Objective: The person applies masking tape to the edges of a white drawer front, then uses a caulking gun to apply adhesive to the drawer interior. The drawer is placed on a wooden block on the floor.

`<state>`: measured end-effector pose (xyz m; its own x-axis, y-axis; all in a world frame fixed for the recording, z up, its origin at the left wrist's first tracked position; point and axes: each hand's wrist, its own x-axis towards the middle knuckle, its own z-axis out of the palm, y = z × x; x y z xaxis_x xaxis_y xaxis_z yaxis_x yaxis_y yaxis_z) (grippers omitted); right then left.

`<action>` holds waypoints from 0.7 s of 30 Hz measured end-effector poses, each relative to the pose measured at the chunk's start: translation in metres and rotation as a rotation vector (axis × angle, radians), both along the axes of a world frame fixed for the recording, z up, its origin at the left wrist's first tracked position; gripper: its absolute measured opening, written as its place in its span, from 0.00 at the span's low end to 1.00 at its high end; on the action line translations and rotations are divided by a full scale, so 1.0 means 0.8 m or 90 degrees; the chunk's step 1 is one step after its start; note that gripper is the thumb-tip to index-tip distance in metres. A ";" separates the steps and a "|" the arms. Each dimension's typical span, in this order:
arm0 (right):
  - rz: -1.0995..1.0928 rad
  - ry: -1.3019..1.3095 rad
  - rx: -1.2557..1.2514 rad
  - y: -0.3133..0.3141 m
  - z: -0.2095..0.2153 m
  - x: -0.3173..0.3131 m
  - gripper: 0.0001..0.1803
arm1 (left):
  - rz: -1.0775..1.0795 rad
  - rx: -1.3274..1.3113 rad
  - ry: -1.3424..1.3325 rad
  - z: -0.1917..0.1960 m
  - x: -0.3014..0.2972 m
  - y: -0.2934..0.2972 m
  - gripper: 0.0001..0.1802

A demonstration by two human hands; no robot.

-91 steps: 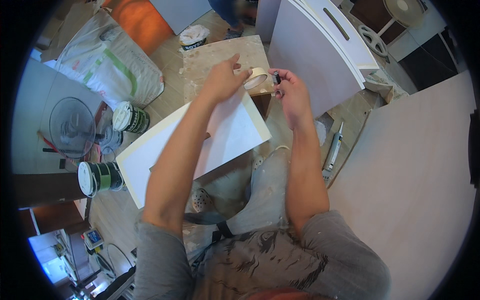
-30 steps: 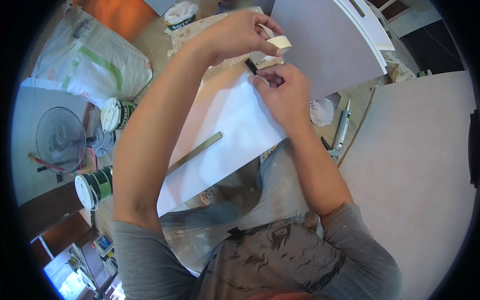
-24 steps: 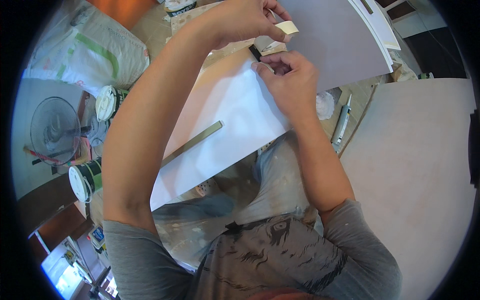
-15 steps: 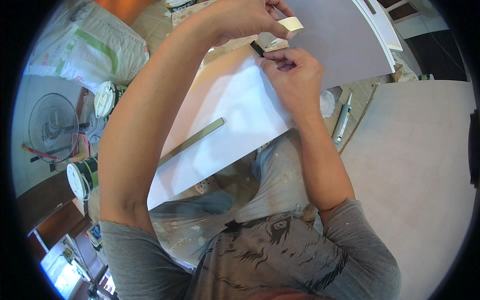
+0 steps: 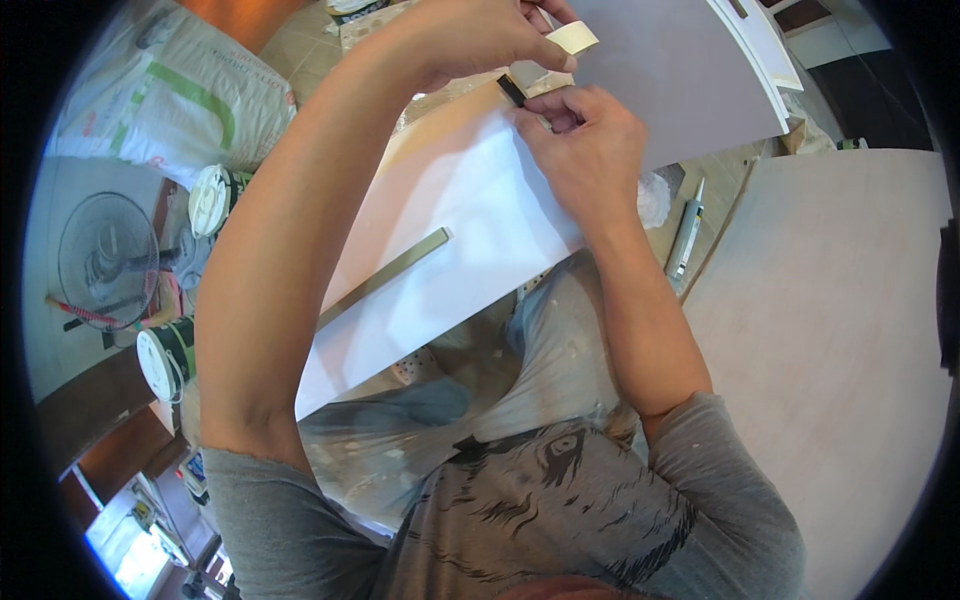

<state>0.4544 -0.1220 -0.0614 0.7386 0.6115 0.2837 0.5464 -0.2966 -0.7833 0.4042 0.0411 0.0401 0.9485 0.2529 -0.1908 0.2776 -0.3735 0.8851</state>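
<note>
A smooth white panel (image 5: 470,215) lies across the person's lap, flat and matte, with a thin strip (image 5: 385,277) of dull olive-gold metal or trim lying slantwise on its face. At the panel's far corner the left hand (image 5: 480,35) is curled closed around a roll of pale cream masking tape (image 5: 572,38), its papery edge showing past the fingers. The right hand (image 5: 585,150) is bunched just below it, fingertips pinched together on the panel's corner, right beside a small dark rectangular piece (image 5: 512,90) that sits between the two hands; I cannot tell whether the fingers grip it or only press next to it.

Beyond the hands leans a large grey-lilac board (image 5: 680,70), plain and smooth. To the right a broad sheet of pale plywood (image 5: 840,330) shows faint grain and dusty smears, and a slim caulk tube (image 5: 686,235) rests on the floor along its edge. On the left sit two round paint tins (image 5: 165,360) with white lids, a standing fan (image 5: 105,260) with a wire cage, and a bulky woven sack (image 5: 170,95) in white and green. The person's trousers are speckled with dried paint.
</note>
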 end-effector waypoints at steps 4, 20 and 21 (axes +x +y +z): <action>-0.001 0.009 -0.006 0.001 0.006 -0.003 0.12 | 0.002 -0.032 -0.025 -0.019 0.003 0.006 0.19; -0.003 0.009 -0.005 0.005 0.002 -0.002 0.13 | 0.011 0.030 -0.009 0.001 -0.006 -0.004 0.19; -0.002 0.011 -0.005 0.005 0.002 -0.001 0.13 | 0.016 0.025 -0.008 0.002 -0.006 -0.004 0.19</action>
